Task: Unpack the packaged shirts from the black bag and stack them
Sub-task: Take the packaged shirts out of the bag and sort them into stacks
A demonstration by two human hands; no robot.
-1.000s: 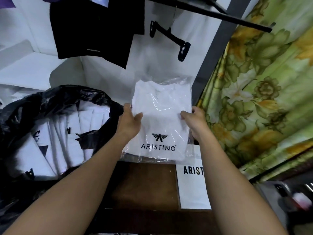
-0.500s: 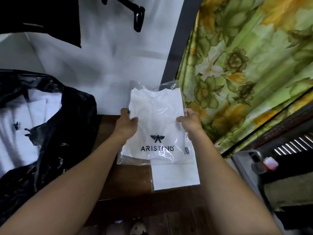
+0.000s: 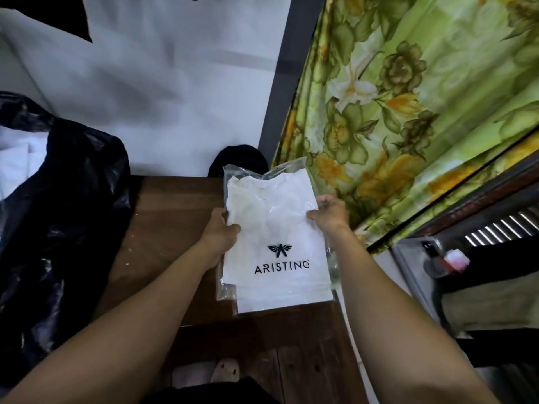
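Both hands, left hand (image 3: pixel 220 233) and right hand (image 3: pixel 331 212), are gripping the packaged shirt (image 3: pixel 274 237), fingers closed on its side edges, having lowered it onto the earlier packet on the desk (image 3: pixel 163 228); the black bag (image 3: pixel 67 205) is waiting left

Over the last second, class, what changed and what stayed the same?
Both hands, left and right, carried the packaged shirt rightward and down onto the package lying on the wooden table. The grip is unchanged; the black bag stays put.
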